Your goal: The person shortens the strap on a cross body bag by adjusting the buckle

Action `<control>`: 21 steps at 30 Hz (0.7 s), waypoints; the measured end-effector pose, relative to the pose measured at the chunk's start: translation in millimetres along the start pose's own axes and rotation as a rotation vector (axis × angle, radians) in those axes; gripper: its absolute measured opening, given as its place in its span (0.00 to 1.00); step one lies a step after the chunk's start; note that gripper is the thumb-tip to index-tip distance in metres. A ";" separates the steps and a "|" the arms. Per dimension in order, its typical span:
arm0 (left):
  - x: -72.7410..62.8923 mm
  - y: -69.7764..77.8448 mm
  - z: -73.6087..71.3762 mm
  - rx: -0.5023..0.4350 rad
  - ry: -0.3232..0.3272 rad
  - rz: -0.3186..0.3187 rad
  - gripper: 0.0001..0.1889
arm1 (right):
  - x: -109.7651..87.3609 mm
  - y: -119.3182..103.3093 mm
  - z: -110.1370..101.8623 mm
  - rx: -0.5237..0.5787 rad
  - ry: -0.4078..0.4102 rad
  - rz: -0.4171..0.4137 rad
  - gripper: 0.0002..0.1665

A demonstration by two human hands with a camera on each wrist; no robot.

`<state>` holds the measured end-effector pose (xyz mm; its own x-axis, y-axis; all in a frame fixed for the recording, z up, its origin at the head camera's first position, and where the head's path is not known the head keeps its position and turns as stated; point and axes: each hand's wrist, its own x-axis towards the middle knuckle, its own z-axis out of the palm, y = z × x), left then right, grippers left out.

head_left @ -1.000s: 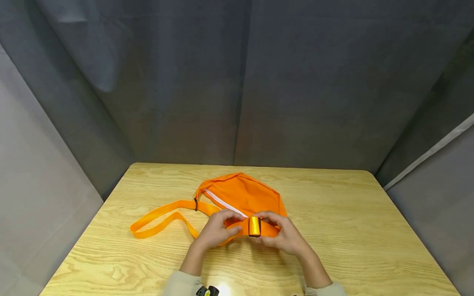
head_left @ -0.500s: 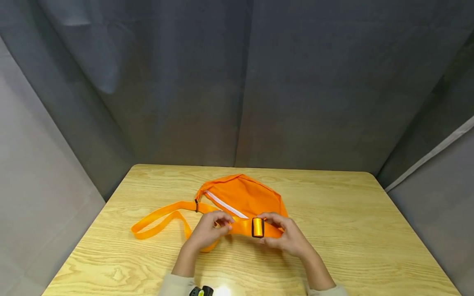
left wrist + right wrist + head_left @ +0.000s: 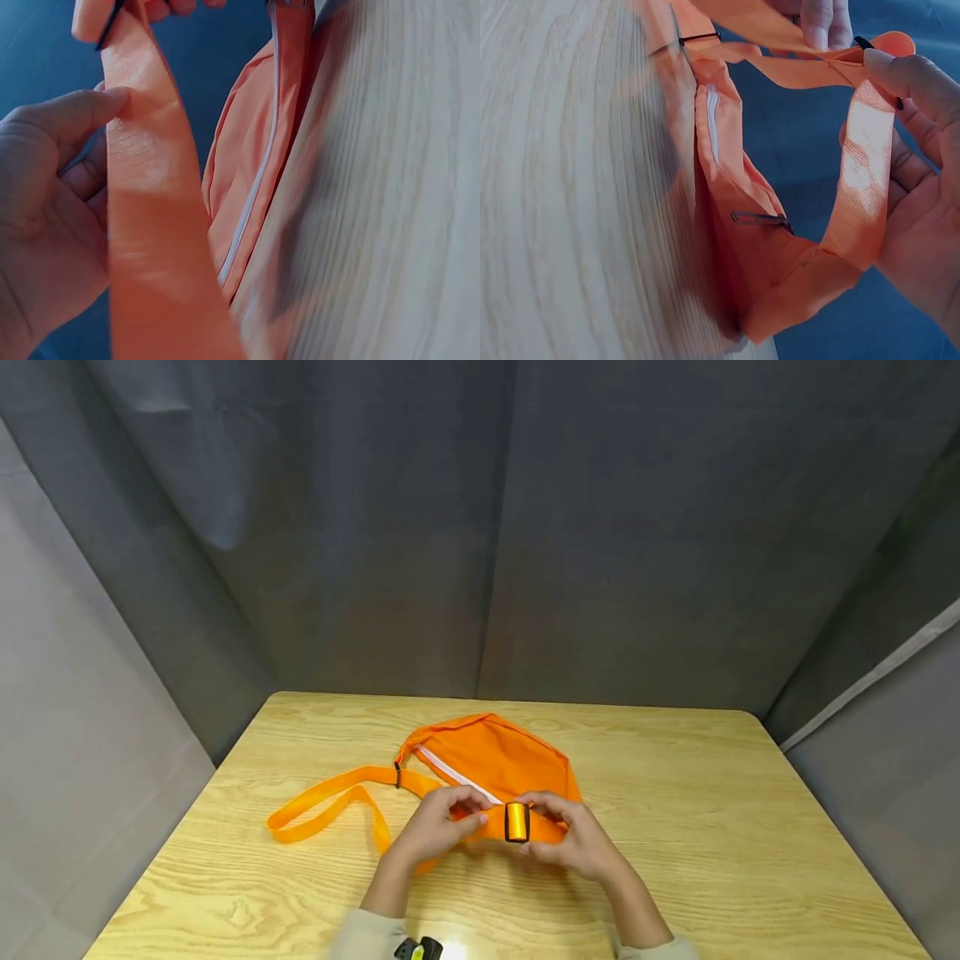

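Note:
An orange waist bag (image 3: 495, 752) with a white zipper (image 3: 453, 770) lies on the table. Along its near side my two hands hold up its orange webbing strap (image 3: 154, 187). My left hand (image 3: 438, 827) pinches the strap left of a black slide buckle (image 3: 517, 822), thumb on its face in the left wrist view. Close by the buckle, my right hand (image 3: 573, 837) grips the strap's other side, its thumb touching the black buckle edge in the right wrist view. A short orange loop of webbing stands out through the buckle. Fingers behind the strap are partly hidden.
A loose loop of strap (image 3: 300, 837) lies to the left on the wooden table (image 3: 712, 827), with a second black slider (image 3: 397, 774) near the bag's left corner. Grey curtains (image 3: 375, 568) surround the table at the back and sides.
My left hand slid left along the strap, away from the buckle, then came back right towards it. The right hand and buckle shifted slightly right and back. The bag has stayed put.

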<state>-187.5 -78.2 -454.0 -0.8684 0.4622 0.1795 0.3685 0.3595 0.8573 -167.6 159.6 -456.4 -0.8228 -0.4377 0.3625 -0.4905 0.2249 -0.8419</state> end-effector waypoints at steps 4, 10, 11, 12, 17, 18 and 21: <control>-5.7 7.1 -8.2 -0.002 0.000 -0.023 0.05 | -0.8 9.2 -0.4 -0.005 -0.003 -0.011 0.31; -14.4 27.9 -18.2 0.001 -0.027 -0.048 0.05 | -0.5 -15.1 -1.6 0.021 -0.027 0.006 0.29; -14.7 28.6 -17.8 0.001 -0.031 -0.043 0.05 | -0.7 -16.6 -1.7 0.023 -0.027 0.008 0.28; -14.6 29.1 -16.9 0.002 -0.032 -0.037 0.05 | -0.7 -16.7 -1.6 0.024 -0.024 0.005 0.28; -10.8 31.2 -9.7 -0.045 -0.056 0.002 0.07 | 0.5 0.4 2.7 0.052 -0.016 0.005 0.30; -9.9 31.9 -8.8 -0.052 -0.059 0.002 0.07 | 1.0 4.0 3.7 0.060 -0.016 0.004 0.30; -8.2 32.7 -8.5 -0.065 -0.054 -0.014 0.07 | 2.8 10.9 5.9 0.064 -0.014 0.003 0.29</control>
<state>-171.1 -77.1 -423.3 -0.8533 0.5015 0.1427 0.3328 0.3131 0.8895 -173.5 155.7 -466.9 -0.8200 -0.4493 0.3546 -0.4681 0.1699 -0.8672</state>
